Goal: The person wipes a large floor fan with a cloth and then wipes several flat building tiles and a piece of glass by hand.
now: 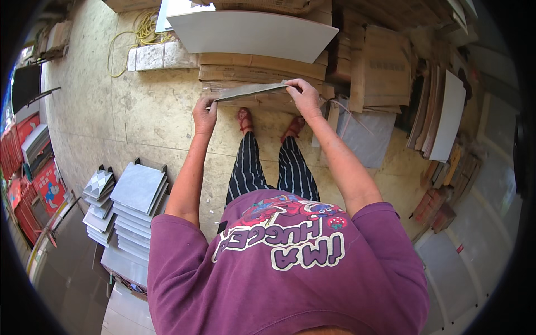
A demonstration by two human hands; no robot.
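A long grey strip (251, 90) is stretched between my hands, in front of my body at about the height of the tile stack. It looks like cloth, though I cannot be sure. My left hand (205, 114) pinches its left end, and my right hand (305, 99) grips the right end between thumb and fingers. Just beyond my hands, a large pale tile (251, 36) lies on top of stacked cardboard boxes (262, 72). Its surface faces up, and nothing touches it from my side.
Yellow cord (146, 30) lies coiled beside a whitish block (162, 57) at the far left. Stacked grey sample tiles (138, 187) stand to my left. On the right are cardboard packs (385, 70), a grey slab (365, 137) and a leaning white panel (448, 117).
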